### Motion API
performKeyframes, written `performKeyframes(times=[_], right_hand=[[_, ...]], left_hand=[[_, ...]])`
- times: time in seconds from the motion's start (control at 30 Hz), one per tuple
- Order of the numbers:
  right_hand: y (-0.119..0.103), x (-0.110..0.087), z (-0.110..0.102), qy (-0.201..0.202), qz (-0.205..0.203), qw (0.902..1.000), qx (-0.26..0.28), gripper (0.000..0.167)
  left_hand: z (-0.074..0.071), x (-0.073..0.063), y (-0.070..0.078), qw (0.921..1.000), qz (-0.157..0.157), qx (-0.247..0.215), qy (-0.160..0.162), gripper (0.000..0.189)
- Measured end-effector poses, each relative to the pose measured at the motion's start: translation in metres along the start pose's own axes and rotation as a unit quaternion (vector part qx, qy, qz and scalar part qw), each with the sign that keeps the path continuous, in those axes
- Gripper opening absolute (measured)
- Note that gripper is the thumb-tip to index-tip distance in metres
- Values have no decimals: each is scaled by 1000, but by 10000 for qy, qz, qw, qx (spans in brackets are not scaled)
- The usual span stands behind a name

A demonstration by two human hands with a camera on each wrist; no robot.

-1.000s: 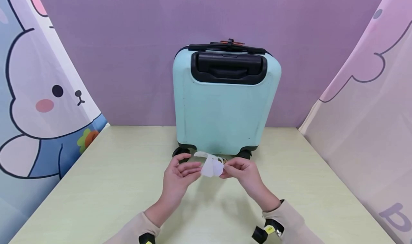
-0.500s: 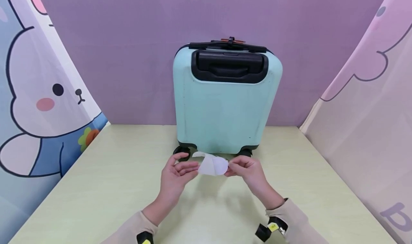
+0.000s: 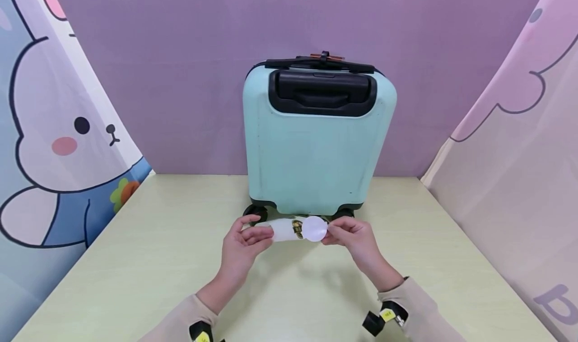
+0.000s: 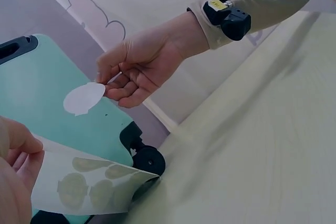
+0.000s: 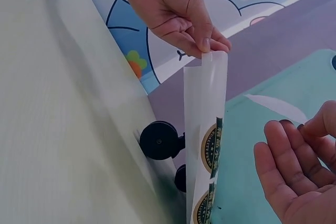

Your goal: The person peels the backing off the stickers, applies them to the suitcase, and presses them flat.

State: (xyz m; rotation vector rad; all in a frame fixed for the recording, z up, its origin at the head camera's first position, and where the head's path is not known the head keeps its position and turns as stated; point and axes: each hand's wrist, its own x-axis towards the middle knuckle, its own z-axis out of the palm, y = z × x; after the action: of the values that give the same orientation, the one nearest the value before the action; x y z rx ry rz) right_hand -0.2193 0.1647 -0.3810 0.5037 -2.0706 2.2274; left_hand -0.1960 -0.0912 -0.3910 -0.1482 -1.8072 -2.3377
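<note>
My left hand (image 3: 241, 246) pinches one end of a whitish sheet of stickers (image 3: 283, 229), which curls and bears round gold-and-black labels. Between thumb and fingertips, my right hand (image 3: 353, 237) holds a round sticker (image 3: 314, 228) by its edge, its white side showing. The left wrist view has this sticker (image 4: 84, 98) apart from the sheet (image 4: 86, 184), whose back shows faint round shapes. Seen from the right wrist, the sheet (image 5: 202, 145) hangs from the left hand's fingertips. A mint-green suitcase (image 3: 313, 156) stands upright just behind both hands.
The suitcase rests on black wheels (image 3: 255, 213) upon a pale wooden table (image 3: 180, 262). Behind it is a purple backdrop (image 3: 180, 81). Cartoon-printed cloths hang at the left (image 3: 58, 171) and right (image 3: 510, 171).
The right hand has moved slightly right, and the round sticker it pinches has come away from the sheet. The sheet, folded over before, has straightened, showing a gold-and-black label. The left hand shifted slightly left.
</note>
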Motion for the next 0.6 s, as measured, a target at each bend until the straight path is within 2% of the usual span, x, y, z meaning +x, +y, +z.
performKeyframes(times=[0.33,0.6], right_hand=[[1,-1,-4,142,121,9998,-40,24],[3,-1,-8,192,118,9997,-2,25]], left_hand=[[-9,2,-10,9993,-315,148,161,46],[-23,4,-23,9965,-722,169,391,50]])
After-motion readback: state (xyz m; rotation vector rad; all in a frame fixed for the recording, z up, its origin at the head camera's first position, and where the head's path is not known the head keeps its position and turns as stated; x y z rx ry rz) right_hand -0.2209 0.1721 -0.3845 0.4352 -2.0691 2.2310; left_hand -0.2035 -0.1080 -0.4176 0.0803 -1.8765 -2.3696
